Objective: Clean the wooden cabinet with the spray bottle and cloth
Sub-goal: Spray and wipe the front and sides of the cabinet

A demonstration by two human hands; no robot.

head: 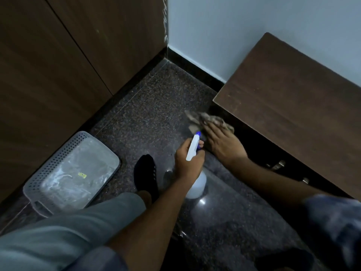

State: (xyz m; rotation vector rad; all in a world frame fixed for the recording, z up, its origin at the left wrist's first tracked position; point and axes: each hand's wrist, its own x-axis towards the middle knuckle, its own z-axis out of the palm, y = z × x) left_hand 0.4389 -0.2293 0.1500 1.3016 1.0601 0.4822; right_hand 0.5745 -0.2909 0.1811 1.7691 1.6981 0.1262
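My left hand (187, 159) grips the neck of a white spray bottle (196, 182) with a blue nozzle, held upright just above the floor. My right hand (222, 141) lies flat on a crumpled brown cloth (207, 119), pressing it near the lower front corner of the low wooden cabinet (289, 106) on the right. The cabinet's dark front below its top is in shadow; metal handles (278, 165) show there. A tall wooden cabinet (58, 65) with door seams fills the left side.
An upturned grey perforated plastic basket (72, 173) sits on the speckled granite floor (148, 106) at the left. My socked foot (145, 173) rests beside it. A pale wall with a black skirting meets the corner at the back.
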